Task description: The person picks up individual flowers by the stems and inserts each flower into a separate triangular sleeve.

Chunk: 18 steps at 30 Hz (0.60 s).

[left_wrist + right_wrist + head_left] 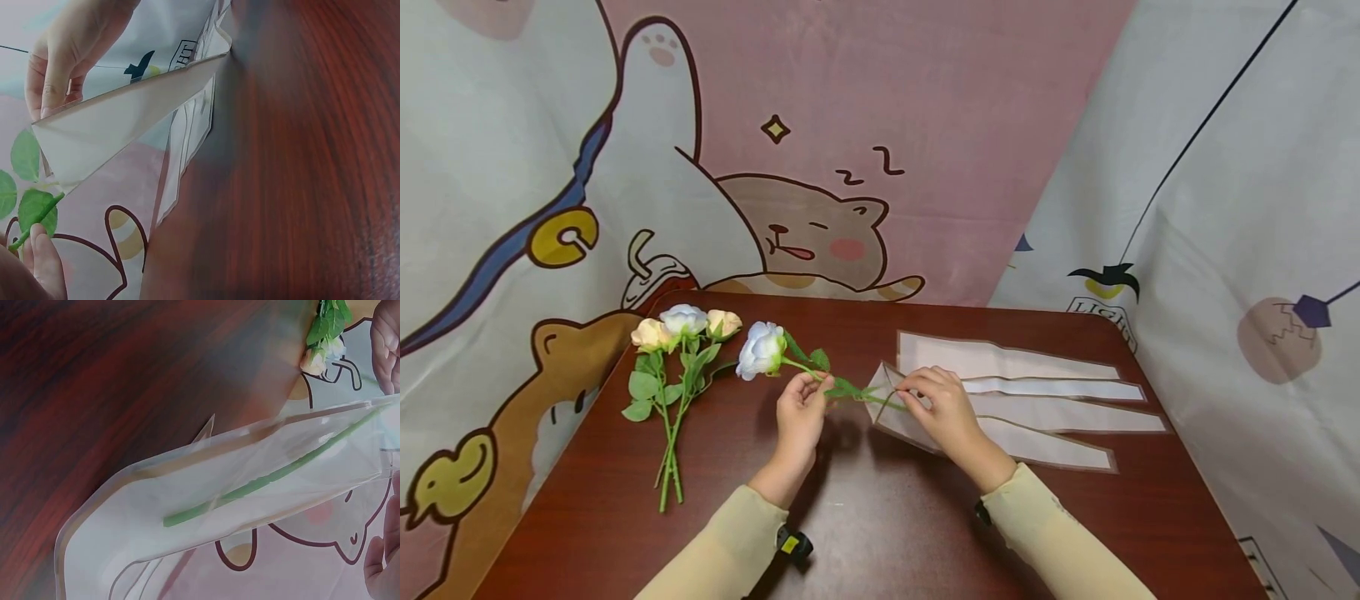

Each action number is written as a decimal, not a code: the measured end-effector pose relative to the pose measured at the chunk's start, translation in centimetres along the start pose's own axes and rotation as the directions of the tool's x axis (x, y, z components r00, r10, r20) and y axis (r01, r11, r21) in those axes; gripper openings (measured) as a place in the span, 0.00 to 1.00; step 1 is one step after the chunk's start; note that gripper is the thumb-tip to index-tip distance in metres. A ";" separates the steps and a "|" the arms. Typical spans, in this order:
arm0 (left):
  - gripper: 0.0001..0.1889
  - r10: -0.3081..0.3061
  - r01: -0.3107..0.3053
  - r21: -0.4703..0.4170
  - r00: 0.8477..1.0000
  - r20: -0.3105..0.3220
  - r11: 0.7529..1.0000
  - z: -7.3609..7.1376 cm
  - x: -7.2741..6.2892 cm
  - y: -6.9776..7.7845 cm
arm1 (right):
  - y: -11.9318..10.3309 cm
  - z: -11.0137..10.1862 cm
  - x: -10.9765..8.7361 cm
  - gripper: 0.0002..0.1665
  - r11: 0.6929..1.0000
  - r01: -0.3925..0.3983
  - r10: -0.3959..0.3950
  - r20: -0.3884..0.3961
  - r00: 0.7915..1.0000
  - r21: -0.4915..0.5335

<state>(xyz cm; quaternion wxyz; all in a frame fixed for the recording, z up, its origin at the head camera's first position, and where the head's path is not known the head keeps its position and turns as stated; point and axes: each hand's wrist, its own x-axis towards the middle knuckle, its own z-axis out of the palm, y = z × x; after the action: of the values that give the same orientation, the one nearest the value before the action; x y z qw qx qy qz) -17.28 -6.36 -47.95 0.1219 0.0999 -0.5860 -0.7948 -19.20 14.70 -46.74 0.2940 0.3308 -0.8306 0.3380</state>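
A pale blue rose [761,350] with a long green stem lies across between my two hands. My left hand [801,412] pinches its stem just below the bloom, by the leaves. With fingertips, my right hand [947,417] holds the mouth edge of a translucent, brown-bordered flower sleeve [898,423], raised off the table. Inside that sleeve, the right wrist view shows the lower stem [269,479] through the film. The left wrist view shows the sleeve's pointed white mouth [106,122] beside green leaves [37,209].
More tapered sleeves [1037,412] lie fanned out on the right of the brown table [865,533]. At the left lie several roses [685,321], peach and pale blue, their stems [672,458] crossing. Printed cloth [925,125] hangs behind the table.
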 end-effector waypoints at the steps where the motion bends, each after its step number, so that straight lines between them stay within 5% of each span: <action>1: 0.09 -0.009 0.009 -0.014 1.000 0.006 1.000 0.0 0.0 0.0 | 0.0 0.0 0.0 0.04 1.000 -0.006 0.006 0.001 1.000 -0.002; 10: 0.14 -0.012 0.012 -0.026 1.000 -0.009 1.000 -0.2 0.0 0.3 | 0.0 -0.1 0.1 0.04 1.000 -0.017 0.017 0.000 1.000 0.008; 18: 0.11 0.043 -0.037 -0.111 0.997 0.058 0.993 0.0 -0.2 0.3 | 0.0 0.2 0.3 0.06 1.000 -0.009 0.010 -0.022 1.000 0.018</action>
<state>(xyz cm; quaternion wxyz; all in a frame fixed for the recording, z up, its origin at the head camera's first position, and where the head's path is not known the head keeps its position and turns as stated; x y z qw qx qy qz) -17.02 -6.35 -47.68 0.1254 0.0575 -0.5468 -0.8258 -19.39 14.47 -46.65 0.2986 0.3258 -0.8259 0.3503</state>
